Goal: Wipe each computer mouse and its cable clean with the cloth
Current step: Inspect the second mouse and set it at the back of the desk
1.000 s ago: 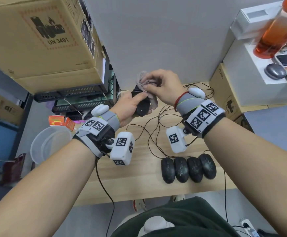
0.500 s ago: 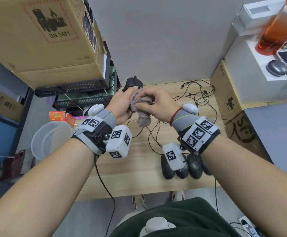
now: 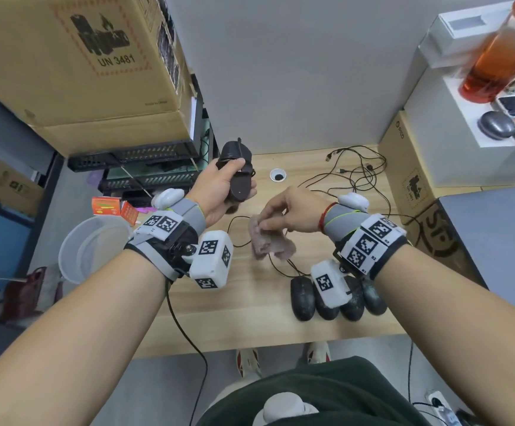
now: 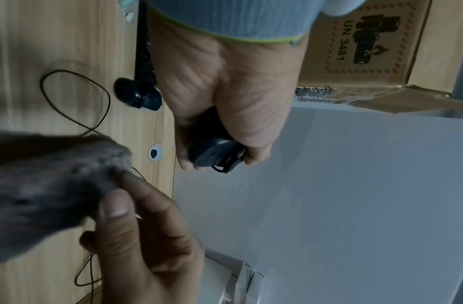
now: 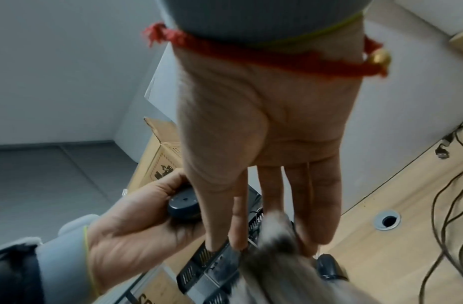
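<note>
Mouse [image 3: 240, 182] gripped by left hand [image 3: 216, 192]; right hand [image 3: 293, 215] pinches cloth [image 3: 270, 241] above desk [image 3: 250, 302].

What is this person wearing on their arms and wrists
Both forearms are bare. Each wrist has a grey ribbed band with a yellow-green edge, then a black strap carrying white blocks printed with black square markers. A white box with the same markers hangs under the left wrist and the right wrist. A black cable trails from the left one. The right wrist also has a red braided string bracelet with a small gold bead.
</note>
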`<control>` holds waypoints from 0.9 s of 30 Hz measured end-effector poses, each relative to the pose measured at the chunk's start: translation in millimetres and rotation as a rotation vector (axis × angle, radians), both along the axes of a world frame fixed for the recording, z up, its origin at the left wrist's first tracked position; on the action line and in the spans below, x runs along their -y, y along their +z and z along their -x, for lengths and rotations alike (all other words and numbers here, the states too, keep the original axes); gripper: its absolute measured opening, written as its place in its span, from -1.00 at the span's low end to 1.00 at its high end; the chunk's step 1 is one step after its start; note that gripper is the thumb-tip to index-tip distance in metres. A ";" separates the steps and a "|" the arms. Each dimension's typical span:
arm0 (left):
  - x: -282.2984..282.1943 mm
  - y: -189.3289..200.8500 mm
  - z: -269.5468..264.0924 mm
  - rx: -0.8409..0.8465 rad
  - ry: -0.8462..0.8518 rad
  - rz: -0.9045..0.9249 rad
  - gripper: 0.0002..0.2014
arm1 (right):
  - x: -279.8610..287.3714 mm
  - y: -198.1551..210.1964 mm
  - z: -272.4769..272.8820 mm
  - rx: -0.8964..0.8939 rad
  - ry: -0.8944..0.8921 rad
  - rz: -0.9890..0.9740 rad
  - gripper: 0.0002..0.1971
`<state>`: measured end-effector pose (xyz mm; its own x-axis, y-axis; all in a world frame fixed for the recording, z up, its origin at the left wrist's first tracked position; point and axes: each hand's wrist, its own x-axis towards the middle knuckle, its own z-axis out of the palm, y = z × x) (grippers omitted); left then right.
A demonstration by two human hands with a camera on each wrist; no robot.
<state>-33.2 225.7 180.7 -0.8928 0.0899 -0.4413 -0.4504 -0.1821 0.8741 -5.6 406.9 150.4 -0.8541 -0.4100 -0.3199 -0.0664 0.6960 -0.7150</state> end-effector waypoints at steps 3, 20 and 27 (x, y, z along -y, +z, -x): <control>0.3 -0.1 -2.3 0.017 -0.016 -0.016 -0.77 | 4.9 4.9 1.3 -0.217 -0.209 0.095 -0.85; -5.5 15.6 -5.5 0.087 -0.044 -0.182 -0.47 | 10.4 26.3 6.6 -0.440 -0.275 0.257 -0.77; -9.7 13.1 -0.1 0.075 -0.008 -0.177 -0.44 | 11.8 27.7 2.4 -0.438 -0.274 0.304 -0.74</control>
